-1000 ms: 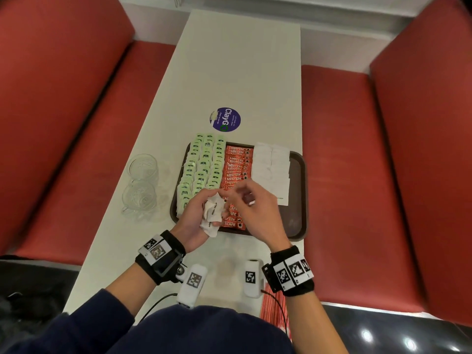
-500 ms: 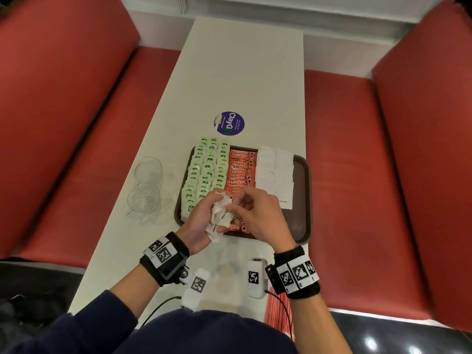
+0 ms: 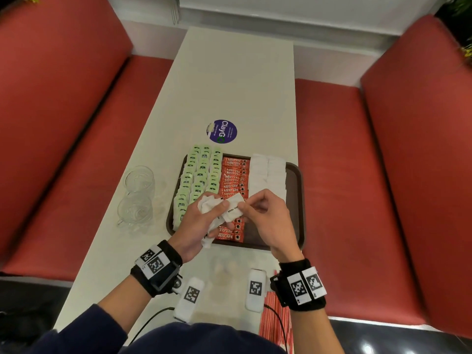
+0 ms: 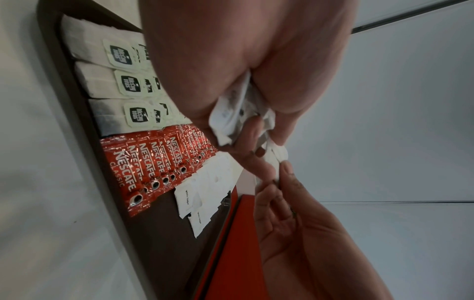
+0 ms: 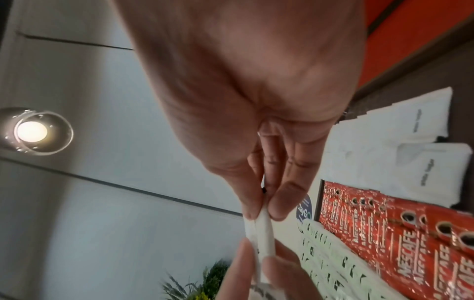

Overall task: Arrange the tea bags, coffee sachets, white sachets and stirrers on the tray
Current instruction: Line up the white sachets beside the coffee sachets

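**Sugar sachet changes hands above a nearly full tray**

Over the near edge of the brown tray, the left hand clutches a crumpled bunch of white sachets, while the right hand pinches 1 white sachet by its end between thumb and fingertips; the left thumb lies on the same sachet. On the tray, green tea bags fill 3 columns at the left rim, their far ends overhanging it; red coffee sachets run down the middle, and laid white sachets sit to the right. Bare tray shows along the right rim and the near right corner. Red stirrers lie at the worktop's near edge; 2 glasses stand left of the tray.
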`<act>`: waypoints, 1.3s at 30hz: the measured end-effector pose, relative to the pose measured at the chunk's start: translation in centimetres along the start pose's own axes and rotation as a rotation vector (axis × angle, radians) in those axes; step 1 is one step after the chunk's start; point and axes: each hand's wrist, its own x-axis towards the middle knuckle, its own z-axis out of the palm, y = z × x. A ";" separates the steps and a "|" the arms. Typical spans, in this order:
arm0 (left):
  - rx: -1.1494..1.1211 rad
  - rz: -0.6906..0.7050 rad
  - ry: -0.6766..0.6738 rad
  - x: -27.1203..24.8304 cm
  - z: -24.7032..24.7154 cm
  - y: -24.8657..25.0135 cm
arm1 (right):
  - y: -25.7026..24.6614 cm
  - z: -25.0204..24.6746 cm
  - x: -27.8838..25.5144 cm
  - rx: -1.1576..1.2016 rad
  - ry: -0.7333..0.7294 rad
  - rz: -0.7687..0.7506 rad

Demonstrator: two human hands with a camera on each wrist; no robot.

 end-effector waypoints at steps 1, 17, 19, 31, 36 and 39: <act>0.000 0.014 0.000 0.0 0.1 0.0 | -0.1 0.0 -0.2 0.048 0.015 0.010; 0.160 0.115 0.102 0.8 2.1 -1.0 | 0.9 -3.0 -0.4 0.084 0.058 0.075; 0.145 0.087 0.094 0.9 2.2 -1.0 | 1.5 -4.5 0.1 0.074 0.136 0.068; -0.099 -0.087 0.113 0.6 0.0 -0.9 | 10.8 -8.7 4.9 -0.283 0.305 0.243; -0.158 -0.109 0.106 0.2 -0.5 -0.9 | 13.2 -7.7 5.7 -0.382 0.332 0.265; -0.178 -0.122 0.081 0.0 -0.6 -0.8 | 13.3 -7.4 5.7 -0.383 0.363 0.274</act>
